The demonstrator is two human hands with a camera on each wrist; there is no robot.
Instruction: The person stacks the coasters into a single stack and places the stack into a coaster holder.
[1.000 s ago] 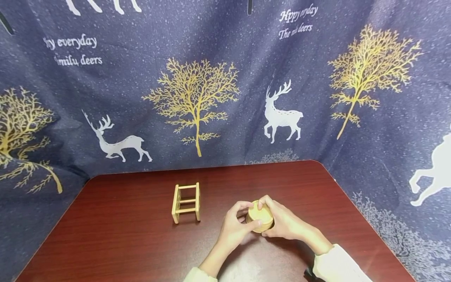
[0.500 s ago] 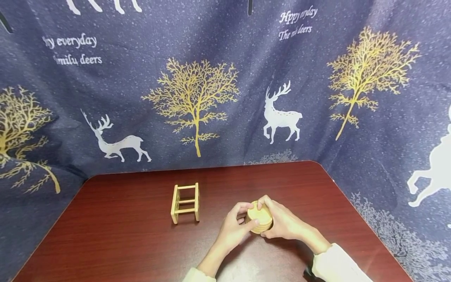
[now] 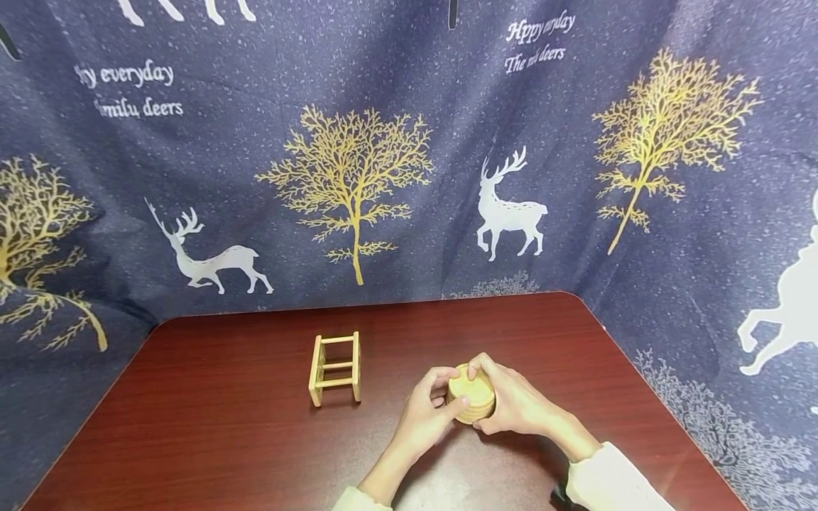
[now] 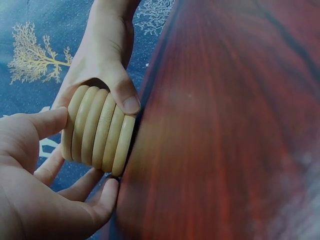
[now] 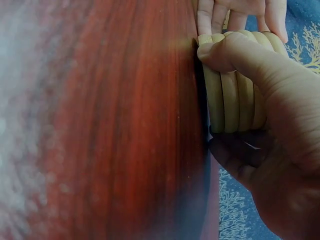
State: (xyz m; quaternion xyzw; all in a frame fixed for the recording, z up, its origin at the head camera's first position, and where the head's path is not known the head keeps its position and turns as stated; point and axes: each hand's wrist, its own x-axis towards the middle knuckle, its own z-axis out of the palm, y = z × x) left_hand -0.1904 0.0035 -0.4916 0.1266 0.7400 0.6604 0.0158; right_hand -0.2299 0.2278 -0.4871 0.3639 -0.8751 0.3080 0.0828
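Observation:
A stack of several round, pale wooden coasters [image 3: 471,390] stands right of centre on the table. My left hand [image 3: 424,408] holds it from the left, thumb at the near edge of the top coaster and fingers round the far side. From the right, my right hand [image 3: 516,402] grips the same stack, with its thumb low on the side and its fingers reaching over the top edge. The left wrist view shows the coasters [image 4: 98,131] lined up face to face, close to the table surface. In the right wrist view my right thumb lies across the coasters' edges [image 5: 230,100].
An open wooden rack [image 3: 335,384] with crossbars stands to the left of the hands on the dark red table [image 3: 211,426]. Behind the table hangs a blue curtain [image 3: 409,234] with deer and trees. A small black object [image 3: 561,496] shows beside the right sleeve.

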